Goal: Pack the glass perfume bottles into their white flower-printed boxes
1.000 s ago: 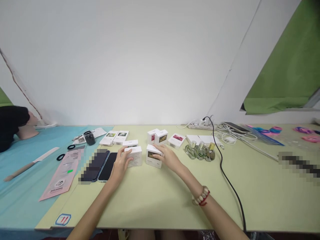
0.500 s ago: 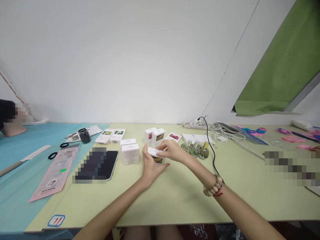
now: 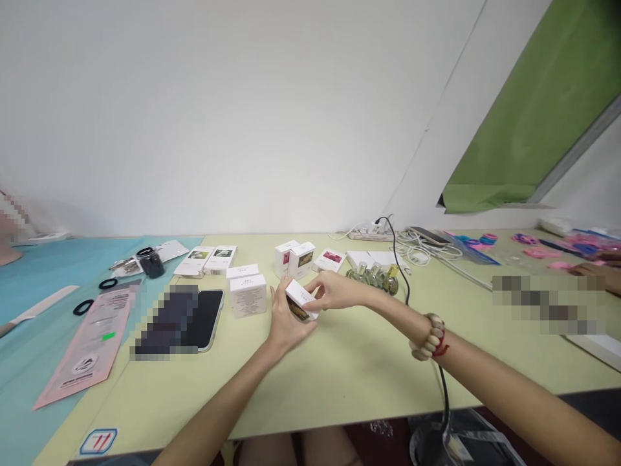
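Between my hands is a small white box [image 3: 301, 295] with a dark picture on its front, tilted just above the table. My left hand [image 3: 286, 322] wraps its left and lower side. My right hand [image 3: 330, 290], with a beaded bracelet on the wrist, grips its right end. Two white printed boxes [image 3: 248, 296] stand to the left of my left hand. Just behind my hands are two upright boxes, one with a pink picture [image 3: 283, 260] and one with a dark picture [image 3: 302, 260]. Several small glass bottles [image 3: 373, 277] stand right of my right hand.
Flat white boxes [image 3: 198, 260] and a pink-pictured box [image 3: 330, 260] lie farther back. At left are a tablet [image 3: 206, 320], a pink package [image 3: 87, 349] and a black jar [image 3: 151, 262]. A power strip [image 3: 371, 234] and cables lie at the back right. Another person's hand [image 3: 599, 275] shows at far right.
The box between my hands has turned and tilted, its top now leaning toward the right. Both hands stay on it. The view has shifted slightly, and another person's hand shows more at the right.
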Demonstrator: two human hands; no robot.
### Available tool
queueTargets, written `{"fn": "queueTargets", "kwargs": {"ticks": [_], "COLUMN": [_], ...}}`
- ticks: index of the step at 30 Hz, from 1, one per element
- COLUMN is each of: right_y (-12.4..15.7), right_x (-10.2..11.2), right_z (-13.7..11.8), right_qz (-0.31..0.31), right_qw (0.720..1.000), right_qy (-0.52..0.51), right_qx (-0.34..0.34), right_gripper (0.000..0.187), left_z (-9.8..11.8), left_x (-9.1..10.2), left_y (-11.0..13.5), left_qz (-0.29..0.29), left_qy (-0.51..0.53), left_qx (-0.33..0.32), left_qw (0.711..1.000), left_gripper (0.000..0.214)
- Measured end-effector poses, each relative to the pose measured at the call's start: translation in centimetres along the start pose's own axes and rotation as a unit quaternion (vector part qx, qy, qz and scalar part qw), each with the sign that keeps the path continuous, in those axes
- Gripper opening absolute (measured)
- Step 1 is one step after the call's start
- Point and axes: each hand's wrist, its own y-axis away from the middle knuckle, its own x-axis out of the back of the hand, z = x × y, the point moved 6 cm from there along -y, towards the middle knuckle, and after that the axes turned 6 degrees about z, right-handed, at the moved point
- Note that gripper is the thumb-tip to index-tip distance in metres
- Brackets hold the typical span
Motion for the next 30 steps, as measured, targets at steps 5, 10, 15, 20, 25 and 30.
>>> {"fn": "queueTargets", "kwargs": {"ticks": [5, 10, 15, 20, 25, 30], "right_y": [1.0, 1.5, 2.0, 2.7, 2.3, 0.7], "right_x": [-0.2, -0.1, 0.4, 0.4, -0.4, -1.7], "right_z": [-0.5, -0.9, -1.3, -1.5, -0.6, 0.5], "right_qz": [0.019, 0.040, 0.091, 0.211, 0.264, 0.223], "right_qw": [0.999, 0.999, 0.993, 0.968, 0.948, 0.958], "right_qy": [-0.027, -0.003, 0.055, 0.131, 0.177, 0.177], "right_qx": [0.011, 0.035, 0.043, 0.030, -0.013, 0.039], "right_gripper": [0.020, 0.019, 0.015, 0.010, 0.018, 0.034], "left_z": [0.8, 1.2, 1.5, 1.7, 1.6, 4.1], "left_x": [-0.2, -0.1, 0.1, 0.4, 0.3, 4.2], "left_y": [0.3, 0.6, 0.9, 0.9, 1.3, 1.3], "left_qz": [-0.039, -0.045, -0.025, 0.044, 0.046, 0.004], "left_qy": [-0.029, -0.046, -0.039, -0.094, -0.126, -0.101], "left_qx": [-0.048, -0.073, -0.086, -0.099, -0.058, -0.106], "left_qw": [0.998, 0.995, 0.995, 0.990, 0.989, 0.989], "left_gripper": [0.088, 0.092, 0.077, 0.074, 0.055, 0.069]}}
